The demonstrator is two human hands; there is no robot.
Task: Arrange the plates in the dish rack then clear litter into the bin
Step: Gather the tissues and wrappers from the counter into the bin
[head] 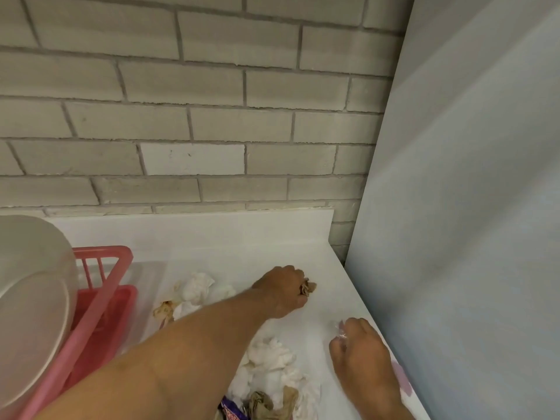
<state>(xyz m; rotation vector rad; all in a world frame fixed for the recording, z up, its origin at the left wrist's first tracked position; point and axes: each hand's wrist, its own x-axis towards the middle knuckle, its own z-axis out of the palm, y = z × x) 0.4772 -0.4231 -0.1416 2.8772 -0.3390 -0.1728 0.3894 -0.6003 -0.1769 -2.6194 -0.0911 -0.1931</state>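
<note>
My left hand (pixel 285 291) reaches across the white counter (pixel 242 253) and grips a small crumpled brown paper scrap (pixel 309 287). My right hand (pixel 359 344) rests near the counter's right edge, its fingers curled round a bit of clear plastic wrap (pixel 340 327). White plates (pixel 33 295) stand in the red dish rack (pixel 103 301) at the left. Crumpled white tissues (pixel 197 287) lie beside the rack, and more tissues (pixel 272 362) lie under my left forearm. Brown paper (pixel 266 404) and a purple wrapper (pixel 231 412) sit at the bottom edge.
A grey brick wall (pixel 212 116) backs the counter. A tall pale grey panel (pixel 469 207) stands along the counter's right side. A stained tissue (pixel 165 309) lies close to the rack. No bin is in view.
</note>
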